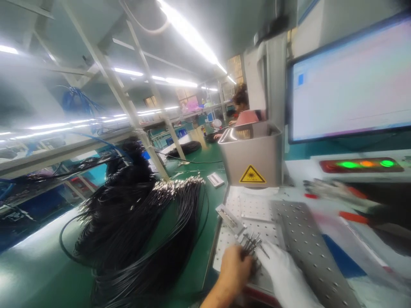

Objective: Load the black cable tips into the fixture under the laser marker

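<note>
My bare left hand (233, 267) is closed round a small bunch of black cables with metal tips (252, 244) that fan out over a perforated metal plate (257, 209). My right hand (282, 273), in a white glove, lies right beside the bunch with its fingers closed against the cable ends. A metal fixture bar (229, 218) lies on the plate just beyond the tips. Above the plate stands a grey machine hood with a yellow laser warning sign (252, 174).
A large heap of black cables with shiny ends (144, 222) covers the green bench (38, 261) at left. A monitor (349, 81) and a panel with green and orange lights (362, 164) stand at right. Another person (242, 111) sits far back. A slanted frame post (141, 124) crosses the bench.
</note>
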Tool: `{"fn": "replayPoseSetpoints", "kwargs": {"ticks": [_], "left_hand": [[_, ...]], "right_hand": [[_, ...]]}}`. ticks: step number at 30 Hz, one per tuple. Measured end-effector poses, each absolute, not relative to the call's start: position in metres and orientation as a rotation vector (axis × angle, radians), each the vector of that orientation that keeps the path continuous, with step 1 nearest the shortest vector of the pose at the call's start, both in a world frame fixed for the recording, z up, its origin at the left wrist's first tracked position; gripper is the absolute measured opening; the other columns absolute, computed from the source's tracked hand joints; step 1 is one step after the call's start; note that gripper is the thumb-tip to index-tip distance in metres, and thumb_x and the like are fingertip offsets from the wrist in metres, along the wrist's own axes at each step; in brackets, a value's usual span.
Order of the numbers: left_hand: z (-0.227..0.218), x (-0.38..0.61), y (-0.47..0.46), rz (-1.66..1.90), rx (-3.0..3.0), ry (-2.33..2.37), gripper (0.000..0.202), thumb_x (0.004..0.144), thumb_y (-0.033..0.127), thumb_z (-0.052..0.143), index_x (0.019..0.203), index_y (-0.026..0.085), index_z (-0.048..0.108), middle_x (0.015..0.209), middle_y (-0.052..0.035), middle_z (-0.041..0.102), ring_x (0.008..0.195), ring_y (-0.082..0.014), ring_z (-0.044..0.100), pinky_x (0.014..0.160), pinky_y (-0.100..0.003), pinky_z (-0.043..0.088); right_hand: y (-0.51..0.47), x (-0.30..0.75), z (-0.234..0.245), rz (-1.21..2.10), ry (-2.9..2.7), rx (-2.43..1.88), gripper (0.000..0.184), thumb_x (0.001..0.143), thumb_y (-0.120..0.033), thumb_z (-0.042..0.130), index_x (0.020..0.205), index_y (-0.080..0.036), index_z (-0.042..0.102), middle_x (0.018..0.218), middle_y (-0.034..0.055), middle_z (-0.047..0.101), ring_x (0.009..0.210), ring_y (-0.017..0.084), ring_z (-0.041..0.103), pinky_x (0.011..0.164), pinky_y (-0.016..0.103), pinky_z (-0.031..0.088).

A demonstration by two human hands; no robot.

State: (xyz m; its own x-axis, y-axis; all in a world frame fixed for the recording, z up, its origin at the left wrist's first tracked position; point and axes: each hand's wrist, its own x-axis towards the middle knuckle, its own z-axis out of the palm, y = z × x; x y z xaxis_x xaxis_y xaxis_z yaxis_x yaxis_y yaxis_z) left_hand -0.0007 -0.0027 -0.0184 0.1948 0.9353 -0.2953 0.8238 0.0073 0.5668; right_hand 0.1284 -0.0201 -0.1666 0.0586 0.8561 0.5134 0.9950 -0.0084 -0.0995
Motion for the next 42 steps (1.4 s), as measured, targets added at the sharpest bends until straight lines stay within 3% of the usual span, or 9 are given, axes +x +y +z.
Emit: {"fn": "replayPoseSetpoints", "kwargs": {"ticks": [5, 10, 15, 20, 24, 27, 30, 36, 42], "left_hand": [[-0.011, -0.011, 0.005, 0.305, 1.864, 1.587, 0.010, 0.077, 0.019, 0.054, 0.067, 0.017, 0.053, 0.067, 0.0008, 0.053, 0.071, -0.0144, 0.047, 0.065, -0.027, 0.028], [-0.020, -0.015, 0.009, 0.435, 1.797, 1.591, 0.018, 0.083, 0.022, 0.050, 0.067, 0.016, 0.056, 0.067, 0.0011, 0.052, 0.070, -0.0133, 0.046, 0.065, -0.026, 0.029], [-0.026, -0.013, 0.009, 0.501, 1.723, 1.609, 0.006, 0.075, 0.016, 0.054, 0.069, 0.017, 0.056, 0.067, 0.0017, 0.054, 0.070, -0.0129, 0.049, 0.065, -0.025, 0.032], [-0.015, -0.005, 0.004, 0.398, 1.812, 1.714, 0.013, 0.077, 0.021, 0.055, 0.064, 0.017, 0.054, 0.068, -0.0018, 0.061, 0.068, -0.0140, 0.050, 0.063, -0.027, 0.028], [-0.007, -0.002, -0.001, 0.263, 1.948, 1.802, 0.017, 0.082, 0.027, 0.051, 0.076, 0.017, 0.064, 0.083, -0.0094, 0.070, 0.078, -0.0200, 0.059, 0.064, -0.030, 0.026], [-0.003, -0.002, -0.001, 0.206, 1.974, 1.819, 0.020, 0.083, 0.027, 0.049, 0.081, 0.017, 0.066, 0.089, -0.0122, 0.072, 0.084, -0.0235, 0.063, 0.064, -0.031, 0.026], [-0.001, -0.002, 0.000, 0.179, 1.958, 1.828, 0.019, 0.083, 0.027, 0.050, 0.083, 0.018, 0.067, 0.092, -0.0119, 0.072, 0.089, -0.0244, 0.063, 0.065, -0.031, 0.027], [-0.009, -0.004, 0.002, 0.196, 1.939, 1.795, 0.018, 0.081, 0.026, 0.050, 0.082, 0.018, 0.066, 0.092, -0.0112, 0.072, 0.088, -0.0237, 0.063, 0.066, -0.032, 0.028], [-0.014, -0.005, 0.002, 0.210, 1.917, 1.792, 0.019, 0.080, 0.026, 0.050, 0.079, 0.017, 0.066, 0.089, -0.0124, 0.072, 0.083, -0.0228, 0.062, 0.065, -0.031, 0.027]], "right_hand": [[-0.016, 0.126, -0.163, -0.359, -1.798, -1.958, 0.047, 0.079, 0.001, 0.049, 0.101, -0.032, 0.075, 0.115, 0.0018, 0.068, 0.101, 0.021, 0.066, 0.080, 0.028, 0.056], [-0.020, 0.129, -0.148, -0.229, -1.658, -2.048, 0.036, 0.095, -0.021, 0.040, 0.107, -0.029, 0.074, 0.109, 0.0044, 0.070, 0.082, 0.017, 0.070, 0.069, 0.025, 0.057], [-0.021, 0.131, -0.143, -0.166, -1.644, -2.059, 0.039, 0.096, -0.022, 0.037, 0.110, -0.029, 0.073, 0.110, 0.0043, 0.070, 0.082, 0.016, 0.069, 0.068, 0.023, 0.056], [-0.020, 0.133, -0.151, -0.160, -1.720, -2.021, 0.042, 0.092, -0.015, 0.037, 0.109, -0.030, 0.073, 0.113, 0.0024, 0.069, 0.087, 0.016, 0.068, 0.077, 0.025, 0.056], [-0.019, 0.135, -0.158, -0.189, -1.783, -1.977, 0.042, 0.089, -0.009, 0.040, 0.105, -0.029, 0.074, 0.115, 0.0031, 0.068, 0.097, 0.018, 0.067, 0.084, 0.027, 0.055], [-0.019, 0.136, -0.162, -0.217, -1.796, -1.964, 0.043, 0.088, -0.009, 0.041, 0.106, -0.030, 0.074, 0.116, 0.0030, 0.068, 0.094, 0.018, 0.067, 0.082, 0.027, 0.055], [-0.017, 0.135, -0.167, -0.248, -1.783, -1.978, 0.044, 0.088, -0.008, 0.041, 0.108, -0.031, 0.073, 0.114, 0.0039, 0.068, 0.091, 0.019, 0.068, 0.078, 0.028, 0.057], [-0.018, 0.134, -0.168, -0.357, -1.864, -1.917, 0.054, 0.074, 0.004, 0.043, 0.098, -0.030, 0.076, 0.113, 0.0020, 0.069, 0.105, 0.021, 0.064, 0.080, 0.029, 0.058], [-0.031, 0.141, -0.132, -0.357, -2.038, -1.812, 0.066, 0.076, 0.008, 0.035, 0.114, -0.032, 0.071, 0.124, -0.0008, 0.064, 0.109, 0.017, 0.062, 0.090, 0.027, 0.054]]}}
